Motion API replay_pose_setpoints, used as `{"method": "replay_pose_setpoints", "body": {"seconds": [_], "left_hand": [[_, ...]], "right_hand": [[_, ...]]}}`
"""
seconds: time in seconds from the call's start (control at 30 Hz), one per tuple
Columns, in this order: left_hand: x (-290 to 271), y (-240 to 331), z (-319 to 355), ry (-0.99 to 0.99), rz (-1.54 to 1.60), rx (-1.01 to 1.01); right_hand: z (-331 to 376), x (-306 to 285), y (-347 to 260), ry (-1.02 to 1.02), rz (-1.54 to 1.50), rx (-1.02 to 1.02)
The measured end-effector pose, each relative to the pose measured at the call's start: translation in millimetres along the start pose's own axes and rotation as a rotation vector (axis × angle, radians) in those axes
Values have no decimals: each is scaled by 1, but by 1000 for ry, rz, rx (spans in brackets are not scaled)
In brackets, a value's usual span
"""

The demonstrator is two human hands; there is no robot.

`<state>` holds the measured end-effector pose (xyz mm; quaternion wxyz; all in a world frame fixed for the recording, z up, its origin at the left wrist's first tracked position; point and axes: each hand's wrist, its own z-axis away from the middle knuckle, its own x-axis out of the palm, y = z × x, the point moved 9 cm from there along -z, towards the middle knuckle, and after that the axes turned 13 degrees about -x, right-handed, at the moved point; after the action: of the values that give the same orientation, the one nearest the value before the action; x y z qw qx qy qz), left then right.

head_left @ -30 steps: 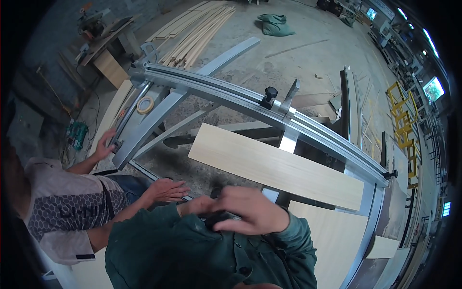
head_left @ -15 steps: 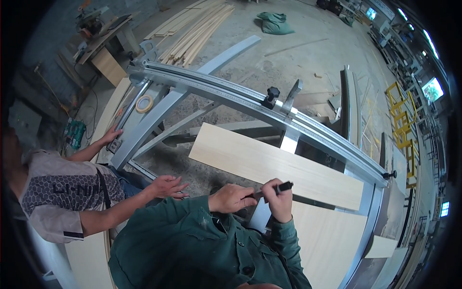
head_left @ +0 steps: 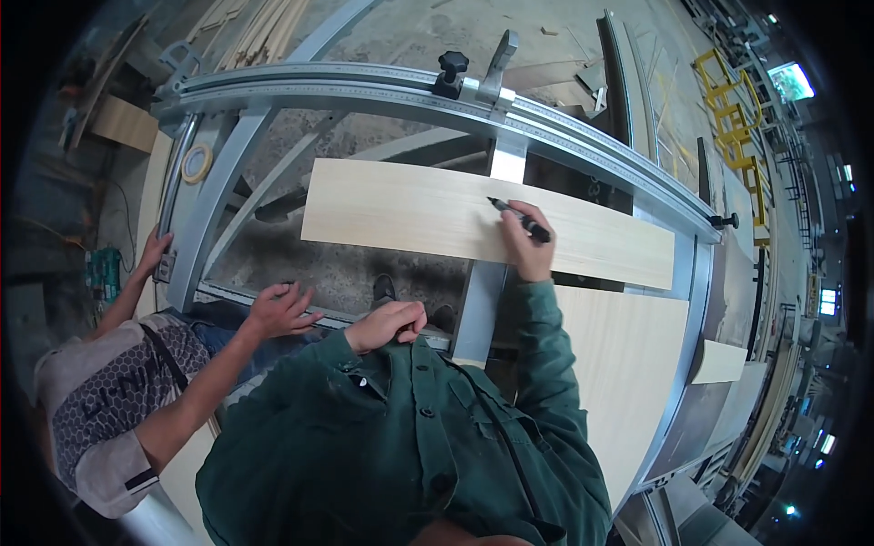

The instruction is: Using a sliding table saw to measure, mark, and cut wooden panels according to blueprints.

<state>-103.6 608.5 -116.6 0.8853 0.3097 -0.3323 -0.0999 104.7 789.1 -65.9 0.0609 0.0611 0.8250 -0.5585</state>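
In my right hand (head_left: 528,244) is a black marker (head_left: 535,228), its bare tip pointing up and left over the long pale wooden board (head_left: 391,205). Whether the tip touches the wood I cannot tell. The edge of that hand is at the board's face. My left hand (head_left: 390,326) is closed in front of my jacket, and anything inside its fingers is hidden. The board lies across the metal frame of a sliding saw table, below a fence rail (head_left: 364,98). A larger pale panel (head_left: 614,364) lies nearer me on the right.
At my left a co-worker's open hand (head_left: 280,309) reaches toward the frame; their other hand (head_left: 155,250) rests by its left bar. The rail carries a black knob (head_left: 452,65) and a metal stop (head_left: 500,64). A tape roll (head_left: 197,165) sits on the left end.
My hands have parted: the right moved up over the board with the marker, the left stayed low, closed. The view has shifted, and the marker's tip now shows bare.
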Motion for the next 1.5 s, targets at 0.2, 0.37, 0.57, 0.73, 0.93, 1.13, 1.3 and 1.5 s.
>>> {"method": "replay_pose_setpoints", "body": {"seconds": [0.2, 0.37, 0.57, 0.73, 0.93, 1.13, 1.3, 1.5], "left_hand": [[-5, -8, -9, 38, -229, 36], [-17, -13, -8, 102, -194, -3], [-11, -13, -13, 86, -186, -20], [-17, -19, -11, 120, -187, -30], [-21, -20, -6, 135, -196, -37], [-22, -21, 1, 130, -178, -22], [-25, -26, 2, 131, -180, -16], [-27, -27, 2, 150, -195, -30]], "right_hand": [[7, 22, 15, 22, 224, -155], [9, 25, 29, -21, 133, -78], [10, 18, 22, 28, 159, -94], [11, 16, 17, 19, 172, -123], [7, 13, 9, 33, 328, -189], [12, 5, 11, 157, 220, -128], [16, 6, 12, 104, 255, -156], [33, -22, 17, 207, 206, -118]]}}
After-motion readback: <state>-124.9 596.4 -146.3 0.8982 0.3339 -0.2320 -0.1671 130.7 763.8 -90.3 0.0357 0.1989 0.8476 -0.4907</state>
